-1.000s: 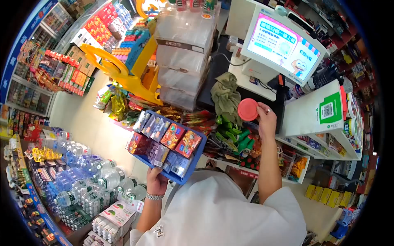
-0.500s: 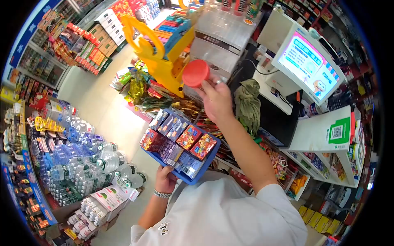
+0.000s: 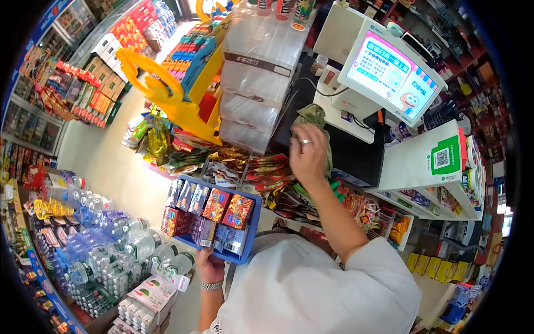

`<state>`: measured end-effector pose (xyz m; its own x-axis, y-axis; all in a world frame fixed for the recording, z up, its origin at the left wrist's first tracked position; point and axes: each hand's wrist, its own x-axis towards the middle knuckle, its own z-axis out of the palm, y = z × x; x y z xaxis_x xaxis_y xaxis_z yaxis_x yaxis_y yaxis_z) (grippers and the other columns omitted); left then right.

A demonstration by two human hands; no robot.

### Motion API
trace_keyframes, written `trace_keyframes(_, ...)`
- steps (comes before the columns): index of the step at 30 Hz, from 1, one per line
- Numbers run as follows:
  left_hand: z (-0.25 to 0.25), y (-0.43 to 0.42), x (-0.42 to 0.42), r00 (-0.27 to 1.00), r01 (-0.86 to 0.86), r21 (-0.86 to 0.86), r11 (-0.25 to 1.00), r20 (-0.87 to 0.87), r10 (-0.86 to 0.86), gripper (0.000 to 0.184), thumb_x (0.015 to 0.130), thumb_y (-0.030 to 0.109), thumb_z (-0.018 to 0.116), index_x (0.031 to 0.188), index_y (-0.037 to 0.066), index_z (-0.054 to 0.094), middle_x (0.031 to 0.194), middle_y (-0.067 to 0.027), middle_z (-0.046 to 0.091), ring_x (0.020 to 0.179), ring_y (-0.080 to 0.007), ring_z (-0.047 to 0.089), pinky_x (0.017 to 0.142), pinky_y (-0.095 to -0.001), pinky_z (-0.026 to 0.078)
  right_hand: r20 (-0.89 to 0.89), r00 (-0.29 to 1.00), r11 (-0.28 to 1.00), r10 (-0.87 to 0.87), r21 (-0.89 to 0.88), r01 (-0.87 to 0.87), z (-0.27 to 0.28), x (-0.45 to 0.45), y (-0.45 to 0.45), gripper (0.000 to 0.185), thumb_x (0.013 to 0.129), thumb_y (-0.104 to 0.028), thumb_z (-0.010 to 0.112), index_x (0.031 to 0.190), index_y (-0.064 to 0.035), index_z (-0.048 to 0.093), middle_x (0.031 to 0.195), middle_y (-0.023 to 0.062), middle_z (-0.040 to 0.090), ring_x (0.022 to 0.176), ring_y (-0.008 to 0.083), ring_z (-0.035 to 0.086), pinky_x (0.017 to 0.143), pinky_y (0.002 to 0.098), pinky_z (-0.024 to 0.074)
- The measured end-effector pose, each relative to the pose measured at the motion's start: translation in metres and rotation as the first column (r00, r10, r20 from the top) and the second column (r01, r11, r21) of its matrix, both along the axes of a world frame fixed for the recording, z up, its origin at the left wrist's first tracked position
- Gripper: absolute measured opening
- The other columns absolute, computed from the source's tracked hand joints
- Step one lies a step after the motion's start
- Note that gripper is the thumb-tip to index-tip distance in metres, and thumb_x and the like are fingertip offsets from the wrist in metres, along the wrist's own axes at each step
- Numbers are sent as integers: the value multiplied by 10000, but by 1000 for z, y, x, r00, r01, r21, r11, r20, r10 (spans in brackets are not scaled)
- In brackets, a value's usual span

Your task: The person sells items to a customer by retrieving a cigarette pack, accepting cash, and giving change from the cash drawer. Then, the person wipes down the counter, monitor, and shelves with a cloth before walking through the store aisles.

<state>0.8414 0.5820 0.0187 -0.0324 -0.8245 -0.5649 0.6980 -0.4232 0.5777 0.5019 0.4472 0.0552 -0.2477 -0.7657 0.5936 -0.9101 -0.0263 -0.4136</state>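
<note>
A blue plastic basket (image 3: 253, 222) full of small packets and boxes rests in front of my body. My left hand (image 3: 209, 266) is closed on its near edge. Inside are red patterned boxes (image 3: 228, 209) and several dark blue and purple ones. On the dark counter lies a crumpled olive-green cloth (image 3: 314, 114). My right hand (image 3: 308, 153), with a ring on one finger, is over the cloth with its fingers bent down onto it. The fingertips are partly hidden. The red-lidded container is out of sight.
Clear plastic drawers (image 3: 253, 72) stand beyond the counter, beside a yellow display rack (image 3: 183, 108). To the right are a lit screen (image 3: 389, 78) and a white shelf (image 3: 414, 161). Bagged snacks (image 3: 267, 172) hang along the counter. Water bottles (image 3: 142, 242) cover the floor at left.
My right hand has let go of the red-lidded container and come down to the green cloth. The blue basket stays in my left hand. The view has shifted toward the right.
</note>
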Motion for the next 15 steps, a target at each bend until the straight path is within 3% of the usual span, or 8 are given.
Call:
trace_keyframes(2,-6,-5,9,996,87,-35,996,-14,-87,466,811,126,577,1263,26,526,1197,-82,630,1071,-239,624,910,-384,516,-216,955,949,-202,196,245,-33,-30,10,436,817,-99,644,1214,56,557,1213,210,560,1146,392,514,1009,472,396)
trace_keyframes(4,-3,-11,10,981,192,-68,979,-14,-194,479,820,158,600,1280,44,535,1246,-76,627,1127,-245,612,965,-390,493,-93,995,964,-42,259,65,-51,-58,-8,420,808,-95,635,1193,54,564,1115,197,581,1070,376,535,962,429,428)
trace_keyframes(7,4,-25,-2,984,170,-42,984,-46,-172,500,813,143,599,1295,36,521,1260,-87,616,1149,-259,597,993,-410,478,-155,988,949,14,314,36,-67,-82,-60,367,806,-87,619,1140,60,573,1049,191,587,1023,353,546,909,388,449)
trace_keyframes(9,6,-27,-4,980,193,-60,979,-40,-196,510,808,141,603,1299,34,517,1264,-89,614,1154,-261,593,999,-412,474,-219,972,950,-82,278,143,-61,-91,-105,317,801,-61,592,1095,55,588,1064,205,595,1048,358,548,927,405,431)
trace_keyframes(11,9,-26,-7,978,202,-77,976,-43,-205,537,795,136,616,1311,34,509,1278,-91,604,1167,-265,586,1013,-416,465,-281,952,836,-120,488,249,-50,-105,-146,367,837,-90,531,1168,68,563,1169,219,590,1138,358,528,998,415,394)
trace_keyframes(12,13,-25,-11,978,202,-76,976,-40,-206,537,795,136,616,1311,34,509,1278,-91,604,1167,-265,586,1013,-416,465,-278,953,836,-120,489,248,-46,-109,-161,367,837,-90,531,1168,68,563,1169,219,590,1138,358,528,998,415,394)
trace_keyframes(14,21,-19,-16,993,112,-59,992,28,-111,491,788,101,582,1262,-9,512,1195,-108,624,1063,-251,633,906,-395,543,-92,915,767,-394,516,382,-41,-107,-183,442,878,-141,463,1262,71,513,1282,234,557,1242,346,482,1075,416,339)
trace_keyframes(15,19,-16,-15,995,93,-44,995,27,-92,482,791,89,575,1259,-7,512,1188,-105,625,1055,-246,634,901,-390,543,-89,920,767,-383,525,370,-37,-107,-188,442,878,-141,463,1262,71,513,1282,234,557,1242,346,482,1075,416,339)
